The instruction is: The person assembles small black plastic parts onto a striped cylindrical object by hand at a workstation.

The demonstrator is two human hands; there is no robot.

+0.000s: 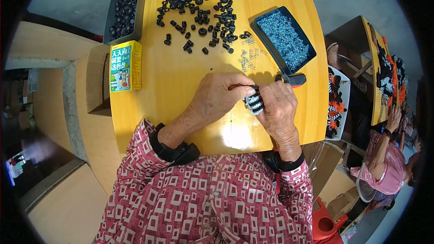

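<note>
Near the front of the yellow table, both my hands meet over a small black-and-white striped knitted piece (254, 105). My left hand (219, 97) pinches at its upper edge with thumb and forefinger. Wrapped round the piece from the other side is my right hand (279, 107), with its fingers curled. Something dark shows between the fingertips, too small to name. Just beyond my right hand lies a tool with a black and red handle (294, 80). Small clear plastic pieces (247, 59) lie scattered past my fingers, beside a dark tray of clear pieces (313, 54).
Loose black plastic parts (199, 13) spread over the table's far half. A dark bin (108, 31) of black parts and a yellow-green carton (131, 68) stand at the left. Beyond the right edge are a white box (344, 104) of striped pieces, a red stool (324, 226) and another person (384, 162).
</note>
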